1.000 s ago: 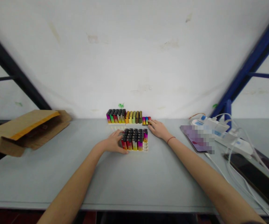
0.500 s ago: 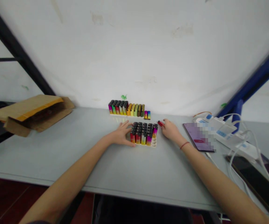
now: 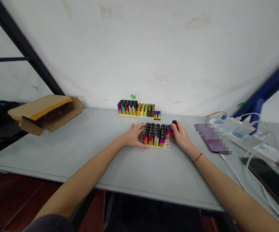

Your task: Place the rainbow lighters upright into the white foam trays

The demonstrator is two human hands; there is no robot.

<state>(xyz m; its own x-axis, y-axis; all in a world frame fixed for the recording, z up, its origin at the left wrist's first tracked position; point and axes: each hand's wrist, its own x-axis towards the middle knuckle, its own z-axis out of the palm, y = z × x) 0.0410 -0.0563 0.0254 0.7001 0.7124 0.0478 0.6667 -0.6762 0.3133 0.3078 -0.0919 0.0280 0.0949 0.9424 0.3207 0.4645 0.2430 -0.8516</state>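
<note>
Well, my right hand (image 3: pixel 182 138) pinches a red lighter (image 3: pixel 175 123) just beside the white tray (image 3: pixel 168 146) on the bench (image 3: pixel 154 175). My left hand (image 3: pixel 133 137) curves wide open around the tray's left end. The lighter looks light, hard and slippery, so its middle seems best to hold.

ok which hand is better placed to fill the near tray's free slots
Probably the right hand: it holds a red lighter close to the free slots, while the left hand is at the tray's opposite end.
</note>
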